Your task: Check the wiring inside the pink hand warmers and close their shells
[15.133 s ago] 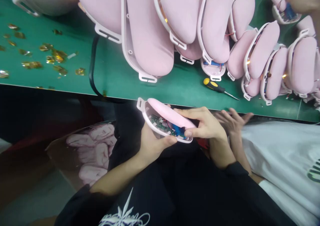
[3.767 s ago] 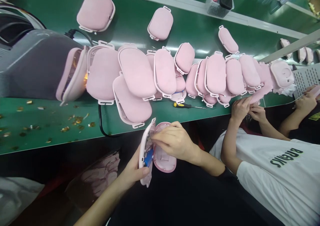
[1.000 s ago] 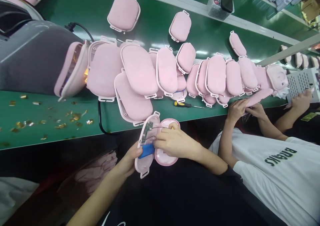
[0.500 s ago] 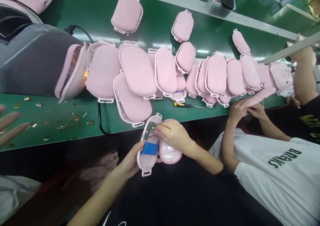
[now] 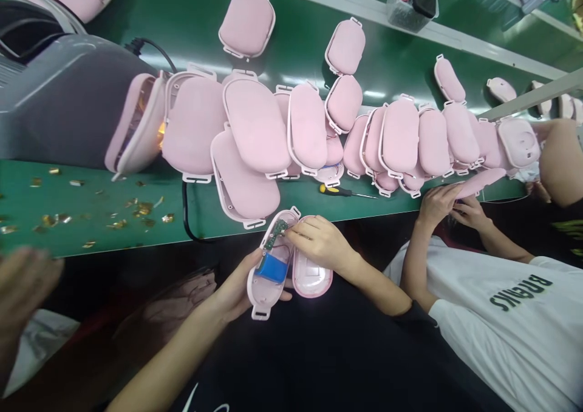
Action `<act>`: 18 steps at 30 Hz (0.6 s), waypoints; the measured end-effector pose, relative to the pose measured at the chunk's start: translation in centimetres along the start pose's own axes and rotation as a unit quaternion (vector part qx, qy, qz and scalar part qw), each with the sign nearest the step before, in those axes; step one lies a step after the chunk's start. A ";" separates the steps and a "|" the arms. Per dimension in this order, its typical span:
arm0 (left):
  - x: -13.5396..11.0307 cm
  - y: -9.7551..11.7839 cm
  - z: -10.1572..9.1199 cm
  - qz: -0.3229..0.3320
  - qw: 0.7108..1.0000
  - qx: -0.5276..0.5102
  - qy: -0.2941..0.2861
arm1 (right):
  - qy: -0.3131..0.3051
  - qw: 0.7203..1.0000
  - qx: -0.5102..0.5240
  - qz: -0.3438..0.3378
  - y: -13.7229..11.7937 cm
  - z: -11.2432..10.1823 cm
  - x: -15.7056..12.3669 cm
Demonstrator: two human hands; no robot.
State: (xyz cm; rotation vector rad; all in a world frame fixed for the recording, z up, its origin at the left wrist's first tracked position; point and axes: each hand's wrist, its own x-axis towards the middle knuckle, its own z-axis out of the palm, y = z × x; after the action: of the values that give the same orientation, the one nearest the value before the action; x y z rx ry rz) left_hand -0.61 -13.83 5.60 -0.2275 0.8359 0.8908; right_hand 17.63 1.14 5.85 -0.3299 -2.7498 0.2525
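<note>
My left hand point(image 5: 237, 287) grips an opened pink shell half point(image 5: 268, 278) from below, thumb by the blue battery point(image 5: 272, 267) inside it. A small green circuit board point(image 5: 276, 230) sits at its upper end. The shell's other pink half point(image 5: 313, 274) lies open to the right. My right hand point(image 5: 319, 244) rests over that half, fingers pinched at the circuit board and its wires. Both hands hover over my dark lap, just in front of the green belt point(image 5: 136, 212).
Many closed pink shells point(image 5: 255, 124) lie in a row on the belt. A yellow-handled screwdriver point(image 5: 339, 190) lies near its front edge. A grey machine point(image 5: 64, 105) stands left. Gold scraps point(image 5: 113, 215) litter the belt. A co-worker's hands point(image 5: 444, 202) work at right; another hand point(image 5: 22, 284) shows at left.
The view has shifted slightly. My right fingers stay at the circuit board. The blurred hand at the left edge has dropped lower, and the far-right person's arm has moved.
</note>
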 end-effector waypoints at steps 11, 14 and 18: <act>-0.1 1.0 0.3 -0.040 0.994 0.099 -0.019 | 0.007 0.997 0.009 -0.081 2.0 -0.4 0.9; 0.0 1.1 -0.2 -0.056 0.991 0.122 -0.018 | 0.008 0.994 0.021 -0.110 2.5 -0.5 1.4; 0.3 1.1 -0.7 -0.059 0.989 0.132 -0.012 | 0.012 0.997 0.052 -0.061 3.0 0.1 1.7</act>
State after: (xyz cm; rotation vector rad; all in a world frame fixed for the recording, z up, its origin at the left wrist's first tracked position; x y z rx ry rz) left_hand -1.69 -13.32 5.10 -0.0342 0.9001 0.6627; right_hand 16.63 4.47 5.67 -0.1360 -2.7089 0.3542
